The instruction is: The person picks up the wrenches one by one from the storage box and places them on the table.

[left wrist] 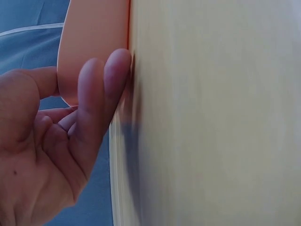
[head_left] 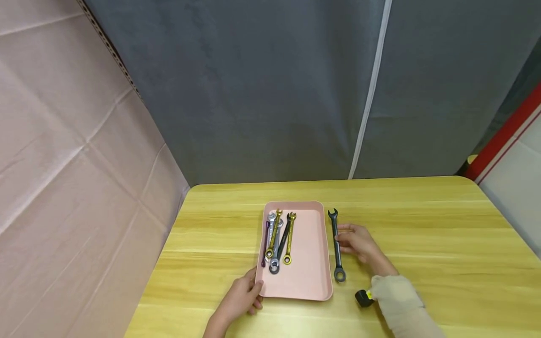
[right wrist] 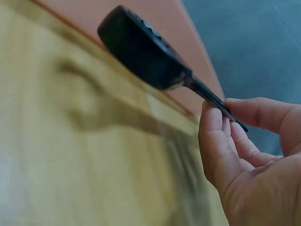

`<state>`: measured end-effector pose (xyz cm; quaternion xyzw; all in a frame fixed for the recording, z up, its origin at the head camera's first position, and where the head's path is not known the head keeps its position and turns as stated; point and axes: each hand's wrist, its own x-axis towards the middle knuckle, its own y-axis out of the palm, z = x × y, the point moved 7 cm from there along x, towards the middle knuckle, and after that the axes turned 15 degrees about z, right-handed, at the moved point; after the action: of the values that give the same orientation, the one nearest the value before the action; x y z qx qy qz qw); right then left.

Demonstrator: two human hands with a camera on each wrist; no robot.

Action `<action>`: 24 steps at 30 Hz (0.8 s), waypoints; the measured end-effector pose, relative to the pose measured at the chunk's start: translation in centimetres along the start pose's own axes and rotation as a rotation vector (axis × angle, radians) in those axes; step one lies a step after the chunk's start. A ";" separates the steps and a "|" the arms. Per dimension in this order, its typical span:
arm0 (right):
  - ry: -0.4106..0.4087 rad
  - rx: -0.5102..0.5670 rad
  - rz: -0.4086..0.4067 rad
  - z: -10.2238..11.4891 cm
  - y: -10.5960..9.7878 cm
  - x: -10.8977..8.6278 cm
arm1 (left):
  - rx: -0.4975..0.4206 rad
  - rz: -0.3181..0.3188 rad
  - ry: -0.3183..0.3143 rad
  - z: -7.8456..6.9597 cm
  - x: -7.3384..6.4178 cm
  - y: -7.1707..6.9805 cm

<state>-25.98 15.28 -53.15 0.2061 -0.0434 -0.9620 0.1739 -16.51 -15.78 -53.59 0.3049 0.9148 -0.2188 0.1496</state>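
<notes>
A pink tray [head_left: 307,277] lies on the table, and my left hand [head_left: 242,296] grips its near left corner, thumb at the rim and fingers at the outer side. In the left wrist view the tray wall [left wrist: 91,33] runs down between thumb and fingers. To the right of the tray, my right hand [head_left: 357,242] pinches a black combination wrench [head_left: 336,249] by the middle of its shaft. The right wrist view shows the wrench's ring end [right wrist: 141,52] held off the table, with its shadow below. Several wrenches lie in the tray's left half, among them a gold one [head_left: 289,239].
A small black object [head_left: 364,298] with a yellow patch is by the right sleeve [head_left: 401,300]. The wooden table [head_left: 444,225] reaches back to a grey curtain [head_left: 270,94]. Pink cloth [head_left: 84,188] hangs along the left side.
</notes>
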 end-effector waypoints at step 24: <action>0.007 -0.078 -0.097 -1.4 0.4 0.6 | -0.044 0.011 0.016 -0.1 -0.2 0.0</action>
<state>-25.79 14.71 -54.54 0.2045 0.0047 -0.9695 0.1351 -16.41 -15.83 -53.46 0.3082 0.9188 -0.1952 0.1504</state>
